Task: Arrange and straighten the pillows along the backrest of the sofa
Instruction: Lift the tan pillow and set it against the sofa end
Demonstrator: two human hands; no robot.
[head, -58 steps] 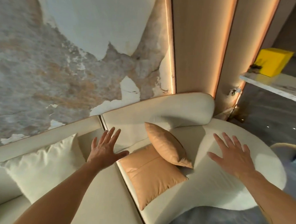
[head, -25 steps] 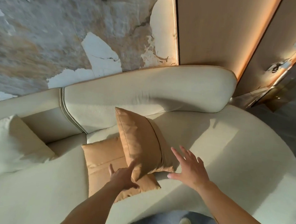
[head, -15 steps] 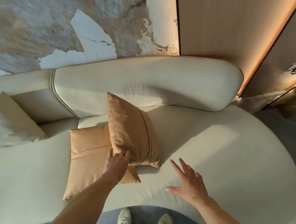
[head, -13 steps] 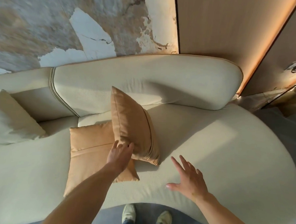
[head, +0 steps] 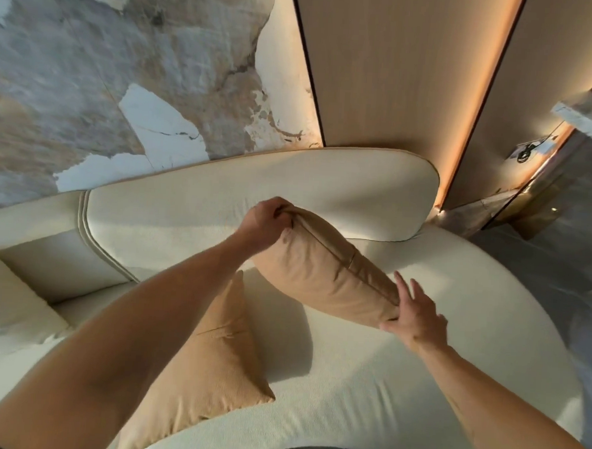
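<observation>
1. Step in hand: tan pillow [head: 322, 277] is lifted clear of the seat [head: 419, 333], in front of the backrest [head: 255, 188].
2. Next, likely: it is to be stood upright against the backrest.
3. Left hand [head: 265, 222]: fingers clenched on the top corner.
4. Right hand [head: 416, 316]: fingers nearly straight, thumb under the lower corner.
5. Second pillow [head: 208, 367] lies flat below.

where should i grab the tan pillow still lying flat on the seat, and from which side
Take the flat tan pillow by its far corner, the one pointing at the backrest. That corner is exposed on the seat, while the left forearm covers the pillow's left edge. Coming from the right looks easiest, where bare seat leaves room for fingers to slip under, though both hands are busy with the lifted pillow.
</observation>
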